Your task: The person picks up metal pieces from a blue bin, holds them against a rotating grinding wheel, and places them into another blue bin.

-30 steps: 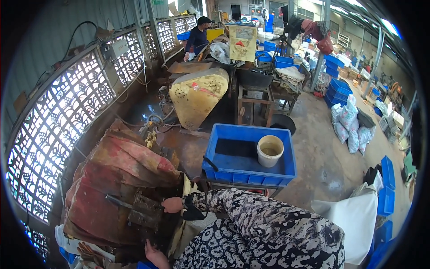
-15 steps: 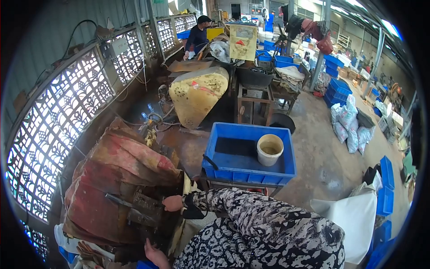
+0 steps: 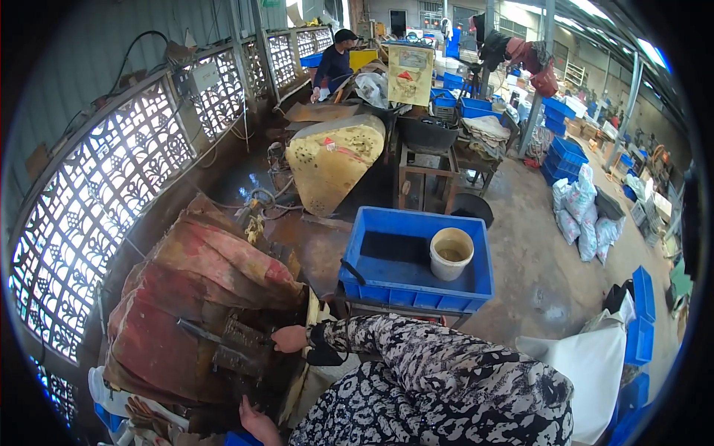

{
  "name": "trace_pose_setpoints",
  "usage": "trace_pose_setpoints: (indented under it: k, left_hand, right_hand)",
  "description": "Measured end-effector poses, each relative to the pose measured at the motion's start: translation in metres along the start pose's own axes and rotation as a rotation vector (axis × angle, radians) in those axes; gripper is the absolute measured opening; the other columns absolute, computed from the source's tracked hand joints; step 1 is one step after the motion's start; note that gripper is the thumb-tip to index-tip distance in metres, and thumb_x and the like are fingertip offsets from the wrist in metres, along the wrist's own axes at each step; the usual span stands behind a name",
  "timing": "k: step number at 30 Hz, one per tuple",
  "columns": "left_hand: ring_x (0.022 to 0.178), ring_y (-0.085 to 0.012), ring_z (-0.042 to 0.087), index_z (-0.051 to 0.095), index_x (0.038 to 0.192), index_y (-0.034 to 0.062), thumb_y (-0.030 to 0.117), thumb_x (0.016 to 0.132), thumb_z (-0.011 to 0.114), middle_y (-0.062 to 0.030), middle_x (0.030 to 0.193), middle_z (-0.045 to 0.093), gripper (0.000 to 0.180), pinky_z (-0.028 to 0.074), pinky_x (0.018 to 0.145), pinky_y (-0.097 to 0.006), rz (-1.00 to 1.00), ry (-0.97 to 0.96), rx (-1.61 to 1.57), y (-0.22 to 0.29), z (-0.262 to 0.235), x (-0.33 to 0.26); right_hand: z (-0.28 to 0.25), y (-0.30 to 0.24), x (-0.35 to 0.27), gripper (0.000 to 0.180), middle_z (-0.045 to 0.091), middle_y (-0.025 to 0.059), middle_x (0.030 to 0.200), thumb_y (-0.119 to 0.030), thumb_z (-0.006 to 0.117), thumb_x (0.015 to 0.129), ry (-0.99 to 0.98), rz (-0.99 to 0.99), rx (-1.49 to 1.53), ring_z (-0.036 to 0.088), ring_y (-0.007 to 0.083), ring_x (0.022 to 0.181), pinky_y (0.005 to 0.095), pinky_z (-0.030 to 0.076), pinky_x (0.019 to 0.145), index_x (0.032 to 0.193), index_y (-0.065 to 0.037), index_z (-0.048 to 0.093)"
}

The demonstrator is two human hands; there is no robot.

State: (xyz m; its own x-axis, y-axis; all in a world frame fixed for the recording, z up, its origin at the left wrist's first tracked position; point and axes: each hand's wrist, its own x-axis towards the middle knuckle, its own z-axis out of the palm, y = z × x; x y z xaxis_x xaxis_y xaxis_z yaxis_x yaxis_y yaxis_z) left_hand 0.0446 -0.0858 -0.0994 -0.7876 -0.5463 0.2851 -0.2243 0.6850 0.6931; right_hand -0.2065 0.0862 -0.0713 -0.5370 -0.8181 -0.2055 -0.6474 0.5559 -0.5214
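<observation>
My right hand (image 3: 290, 339) is closed beside a dark, wet-looking metal block (image 3: 245, 338) in an opening under a worn red-brown cloth cover (image 3: 171, 305). Whatever its fingers grip is hidden. A grey metal bar (image 3: 198, 331) runs from the cloth toward the block. Lower down, at the near edge of the same dark opening, my left hand (image 3: 260, 425) shows a finger stretched out and nothing visible in it. My right arm, in a black and pale patterned sleeve, reaches across from the right.
Ahead stands a blue tray (image 3: 416, 291) with a white bucket (image 3: 451, 254) of murky liquid. Behind it are a yellowish machine cover (image 3: 335, 160) and a black basin (image 3: 428, 134). A person (image 3: 332, 67) works at far left. Filled sacks (image 3: 584, 208) and blue crates (image 3: 565, 156) stand right.
The whole view has shifted slightly, so the background sits a little lower and to the right. Both hands keep nearly the same places and poses.
</observation>
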Motion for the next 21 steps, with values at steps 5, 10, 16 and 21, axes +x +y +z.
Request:
trace_pose_setpoints:
  k: [5, 10, 16, 21]
  left_hand:
    - [0.073, -0.0269, 0.065, 0.055, 0.124, -0.0014, -0.013, 0.080, 0.040, -0.0210, 0.107, 0.059, 0.048, 0.052, 0.063, -0.034, -0.033, 0.041, 0.034, -0.003, -0.001, -0.005]
    - [0.075, -0.0279, 0.065, 0.057, 0.122, 0.0000, -0.011, 0.078, 0.044, -0.0224, 0.115, 0.058, 0.047, 0.054, 0.067, -0.035, -0.090, 0.018, 0.054, 0.014, -0.010, -0.003]
    - [0.077, -0.0269, 0.064, 0.058, 0.121, 0.0011, -0.014, 0.074, 0.043, -0.0208, 0.113, 0.060, 0.052, 0.053, 0.072, -0.035, -0.036, 0.083, 0.054, 0.012, -0.007, -0.003]
    - [0.085, -0.0293, 0.065, 0.060, 0.119, 0.0036, -0.010, 0.073, 0.047, -0.0219, 0.113, 0.060, 0.049, 0.052, 0.078, -0.037, -0.136, 0.024, 0.056, 0.012, -0.005, -0.011]
  right_hand:
    - [0.004, -0.006, 0.003, 0.036, 0.064, 0.0190, 0.105, -0.031, 0.057, 0.088, -0.024, 0.019, 0.023, 0.059, 0.0367, 0.102, 0.0466, 0.047, 0.086, 0.107, 0.000, 0.059]
    - [0.001, -0.012, 0.002, 0.038, 0.064, 0.0201, 0.102, -0.033, 0.059, 0.086, -0.013, 0.031, 0.023, 0.060, 0.0365, 0.100, 0.0459, 0.048, 0.085, 0.104, 0.000, 0.060]
    - [-0.001, -0.008, 0.002, 0.043, 0.063, 0.0243, 0.093, -0.037, 0.063, 0.080, 0.036, -0.010, 0.073, 0.061, 0.0387, 0.094, 0.0451, 0.048, 0.081, 0.096, 0.003, 0.061]
    - [-0.015, -0.015, 0.028, 0.042, 0.063, 0.0244, 0.089, -0.037, 0.066, 0.077, 0.248, -0.001, 0.215, 0.060, 0.0413, 0.087, 0.0457, 0.048, 0.077, 0.089, 0.003, 0.062]
